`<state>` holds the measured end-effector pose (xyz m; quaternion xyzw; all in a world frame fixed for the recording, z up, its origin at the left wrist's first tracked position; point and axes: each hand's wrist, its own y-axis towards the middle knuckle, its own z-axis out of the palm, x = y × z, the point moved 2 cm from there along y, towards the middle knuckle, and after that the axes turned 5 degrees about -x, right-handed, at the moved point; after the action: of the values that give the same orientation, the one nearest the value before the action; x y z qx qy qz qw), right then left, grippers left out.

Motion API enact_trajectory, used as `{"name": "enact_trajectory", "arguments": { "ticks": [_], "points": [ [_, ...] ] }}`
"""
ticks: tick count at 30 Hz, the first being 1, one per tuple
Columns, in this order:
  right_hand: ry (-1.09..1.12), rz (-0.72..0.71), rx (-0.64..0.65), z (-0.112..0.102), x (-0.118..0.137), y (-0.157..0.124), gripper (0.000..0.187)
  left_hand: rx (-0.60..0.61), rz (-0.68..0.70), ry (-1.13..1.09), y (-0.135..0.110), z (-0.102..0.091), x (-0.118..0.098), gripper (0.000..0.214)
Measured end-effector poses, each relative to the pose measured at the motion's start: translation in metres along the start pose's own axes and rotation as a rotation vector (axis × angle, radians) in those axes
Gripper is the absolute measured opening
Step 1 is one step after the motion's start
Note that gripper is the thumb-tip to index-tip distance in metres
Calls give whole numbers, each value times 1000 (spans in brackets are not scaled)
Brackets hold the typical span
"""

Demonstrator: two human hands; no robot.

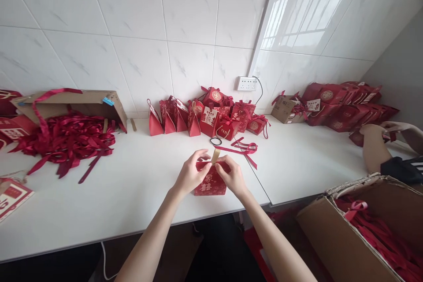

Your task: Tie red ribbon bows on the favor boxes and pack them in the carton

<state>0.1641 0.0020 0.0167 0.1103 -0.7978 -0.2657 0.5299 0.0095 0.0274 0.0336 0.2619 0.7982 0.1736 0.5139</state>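
Observation:
A red gift box [210, 186] with pale Chinese characters stands upright on the white table before me. My left hand [194, 169] pinches its top edge on the left side, thumb and fingers closed on it. On the other side, my right hand [231, 172] grips the same top edge near the middle. Between the two hands a gold ribbon loop [216, 155] sticks up from the top of the box. Just beyond lie a black ring [216, 141] and loose red ribbon strips [241, 150].
Red gift boxes [211, 116] line the wall under a socket strip [247, 83]. At left, red ribbons [72, 141] spill from a tipped cardboard box [120, 110]. An open carton [317, 220] of ribbons stands at right. Another person's arm [375, 150] reaches toward stacked red boxes [343, 105].

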Motion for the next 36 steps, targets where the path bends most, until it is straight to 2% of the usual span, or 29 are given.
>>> {"name": "enact_trajectory", "arguments": {
  "ticks": [3, 5, 10, 12, 16, 20, 23, 27, 32, 36],
  "points": [
    [7, 3, -1, 0, 0, 0, 12, 55, -16, 51, 5, 1, -4, 16],
    [8, 0, 2, 0, 1, 1, 12, 54, 11, 62, 8, 4, -5, 14],
    [30, 22, -4, 2, 2, -1, 15, -109, 93, 37, 4, 14, 2, 21],
    [32, 37, -19, 3, 2, -2, 17, -129, 99, 27, 2, 16, 5, 17],
    [27, 56, -16, 4, 3, -2, 17, -81, 100, -61, 0, 10, 7, 10],
    [34, 62, -10, 3, 5, -1, 18, 20, 182, -61, 1, 4, 5, 7],
    [40, 66, -19, 3, 5, -2, 18, 15, 195, -94, 2, 4, 4, 10],
    [44, 76, -19, 2, 4, -1, 16, 22, 128, -143, 3, 5, 5, 12],
    [74, 43, 49, -1, 4, 3, 14, 62, -43, -213, 3, 4, 8, 13],
    [69, 50, 79, -4, 6, 6, 13, -8, -170, -279, 1, 7, 12, 26]
  ]
}}
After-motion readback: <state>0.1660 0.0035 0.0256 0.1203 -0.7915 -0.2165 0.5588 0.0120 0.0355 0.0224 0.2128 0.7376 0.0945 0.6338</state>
